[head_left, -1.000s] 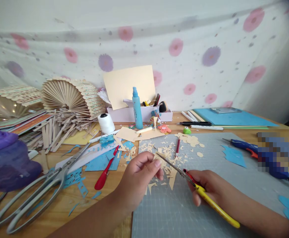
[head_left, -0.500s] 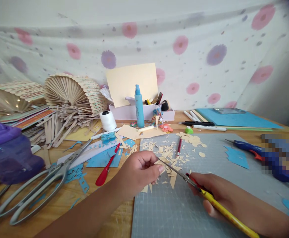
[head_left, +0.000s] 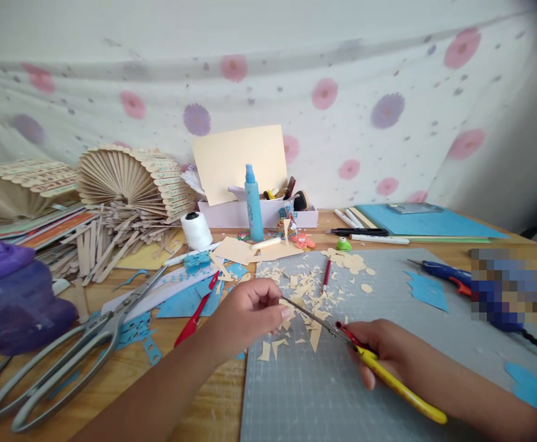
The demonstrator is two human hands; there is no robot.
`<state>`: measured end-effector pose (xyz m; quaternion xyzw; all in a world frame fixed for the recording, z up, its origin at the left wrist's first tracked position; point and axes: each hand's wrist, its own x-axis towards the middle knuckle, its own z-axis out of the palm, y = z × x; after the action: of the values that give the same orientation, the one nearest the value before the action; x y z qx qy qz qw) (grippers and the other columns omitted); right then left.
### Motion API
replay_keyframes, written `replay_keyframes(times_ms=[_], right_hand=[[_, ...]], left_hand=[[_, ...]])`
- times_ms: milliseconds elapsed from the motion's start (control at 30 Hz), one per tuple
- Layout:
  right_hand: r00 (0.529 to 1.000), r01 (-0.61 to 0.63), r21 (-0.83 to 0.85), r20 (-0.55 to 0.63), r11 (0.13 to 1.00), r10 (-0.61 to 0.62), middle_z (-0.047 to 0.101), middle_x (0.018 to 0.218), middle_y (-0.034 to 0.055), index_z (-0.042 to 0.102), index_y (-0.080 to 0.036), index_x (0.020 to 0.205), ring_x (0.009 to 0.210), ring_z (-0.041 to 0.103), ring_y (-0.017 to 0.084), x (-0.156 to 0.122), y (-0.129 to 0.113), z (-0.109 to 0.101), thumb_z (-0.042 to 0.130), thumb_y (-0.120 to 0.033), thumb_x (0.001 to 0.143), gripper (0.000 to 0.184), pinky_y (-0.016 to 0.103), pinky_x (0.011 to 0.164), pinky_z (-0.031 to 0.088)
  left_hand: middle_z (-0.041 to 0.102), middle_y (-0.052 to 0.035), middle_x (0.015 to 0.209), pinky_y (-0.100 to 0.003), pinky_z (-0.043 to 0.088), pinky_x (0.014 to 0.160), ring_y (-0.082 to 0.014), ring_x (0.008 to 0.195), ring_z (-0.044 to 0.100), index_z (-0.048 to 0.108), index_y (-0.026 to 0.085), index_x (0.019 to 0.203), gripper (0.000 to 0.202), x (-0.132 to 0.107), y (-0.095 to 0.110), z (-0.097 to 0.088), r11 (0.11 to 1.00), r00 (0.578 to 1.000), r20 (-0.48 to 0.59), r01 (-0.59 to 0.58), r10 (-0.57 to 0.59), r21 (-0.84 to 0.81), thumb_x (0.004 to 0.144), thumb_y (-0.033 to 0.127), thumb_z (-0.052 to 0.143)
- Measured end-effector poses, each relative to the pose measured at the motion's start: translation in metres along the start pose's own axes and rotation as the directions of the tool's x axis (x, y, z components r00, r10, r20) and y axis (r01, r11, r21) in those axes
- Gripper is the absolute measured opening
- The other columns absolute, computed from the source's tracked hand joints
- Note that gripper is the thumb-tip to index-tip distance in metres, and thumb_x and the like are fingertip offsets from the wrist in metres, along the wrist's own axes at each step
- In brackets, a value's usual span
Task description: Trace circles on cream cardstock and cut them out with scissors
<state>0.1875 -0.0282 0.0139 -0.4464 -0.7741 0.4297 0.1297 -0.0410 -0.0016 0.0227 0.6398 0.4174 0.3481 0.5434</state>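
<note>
My right hand (head_left: 374, 347) is closed around a pair of scissors (head_left: 401, 383) with yellow and red handles. Their thin blades point left, reaching the fingertips of my left hand (head_left: 259, 313). That hand is pinched shut over a small cream paper piece (head_left: 296, 302), mostly covered by the fingers and blades. Under and beyond both hands, cream paper scraps (head_left: 314, 279) lie scattered over the grey cutting mat (head_left: 291, 399). Round cream cutouts (head_left: 348, 261) are heaped at the mat's far edge, near a dark red pen-like tool (head_left: 326, 275).
Large grey scissors (head_left: 107, 334) and a purple container (head_left: 19, 301) stand at left. A red tool (head_left: 194, 322) lies by my left forearm. Behind are a white thread spool (head_left: 196, 231), a blue bottle (head_left: 253, 205) and stick fans (head_left: 125, 181). A blue glue gun (head_left: 489, 301) rests at right.
The view has shifted slightly, so the scene sits a little to the left and lower. The scissors' yellow handle has swung up closer to my right palm. Both hands keep their holds.
</note>
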Motion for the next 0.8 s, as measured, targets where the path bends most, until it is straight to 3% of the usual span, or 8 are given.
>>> replay_keyframes(times_ms=[100,200,400,667,800], right_hand=[[0.999,-0.018,-0.004,-0.026,1.0,0.018,0.051,0.062,-0.0033,0.048,-0.017,0.06,0.061,0.046,0.011,0.0019,0.0023,-0.0006,0.042,-0.01,0.063,0.01,0.02,0.054,0.033],[0.999,-0.032,-0.06,-0.045,0.998,0.029,0.044,0.062,-0.0044,0.043,-0.018,0.067,0.057,0.037,0.01,0.0005,0.0025,-0.0027,0.046,-0.015,0.062,0.006,0.02,0.051,0.03],[1.0,-0.003,-0.128,-0.004,0.992,0.002,0.046,0.068,-0.0036,0.044,-0.019,0.073,0.061,0.037,0.01,-0.0057,-0.0014,-0.0051,0.045,-0.016,0.063,0.011,0.02,0.054,0.033],[0.999,-0.015,-0.177,-0.04,0.984,0.008,0.054,0.072,-0.0011,0.049,-0.019,0.078,0.065,0.045,0.014,-0.0072,-0.0046,-0.0047,0.047,-0.019,0.065,0.013,0.021,0.056,0.037],[0.999,-0.017,-0.138,-0.049,0.99,0.011,0.056,0.072,-0.001,0.049,-0.019,0.074,0.066,0.047,0.014,-0.0063,-0.0034,-0.0047,0.048,-0.021,0.066,0.008,0.021,0.058,0.038]], left_hand=[[0.056,0.0027,0.055,-0.023,0.043,0.054,-0.0095,0.051,0.055,0.044,0.016,0.062,0.017,0.0012,-0.0006,0.0031,0.98,0.999,-0.02,-0.035,0.032,-0.194,0.07,0.027,0.054],[0.06,0.0021,0.059,-0.025,0.045,0.051,-0.0107,0.049,0.057,0.042,0.017,0.063,0.019,0.0025,-0.0026,0.006,0.952,0.999,-0.018,-0.036,0.032,-0.303,0.071,0.027,0.055],[0.056,0.0061,0.049,-0.018,0.042,0.048,-0.0066,0.044,0.053,0.047,0.016,0.068,0.008,0.0021,-0.0018,0.0069,0.975,0.991,-0.121,-0.085,0.061,-0.204,0.071,0.017,0.054],[0.054,0.0063,0.05,-0.019,0.041,0.05,-0.0059,0.046,0.051,0.049,0.016,0.064,0.01,-0.0007,0.0007,0.0077,0.994,0.996,-0.086,-0.043,0.034,-0.101,0.072,0.021,0.053],[0.06,0.0022,0.057,-0.022,0.044,0.056,-0.0091,0.053,0.057,0.046,0.016,0.062,0.013,-0.0015,0.0027,0.0089,0.995,0.999,-0.038,0.002,-0.006,-0.102,0.071,0.022,0.053]])
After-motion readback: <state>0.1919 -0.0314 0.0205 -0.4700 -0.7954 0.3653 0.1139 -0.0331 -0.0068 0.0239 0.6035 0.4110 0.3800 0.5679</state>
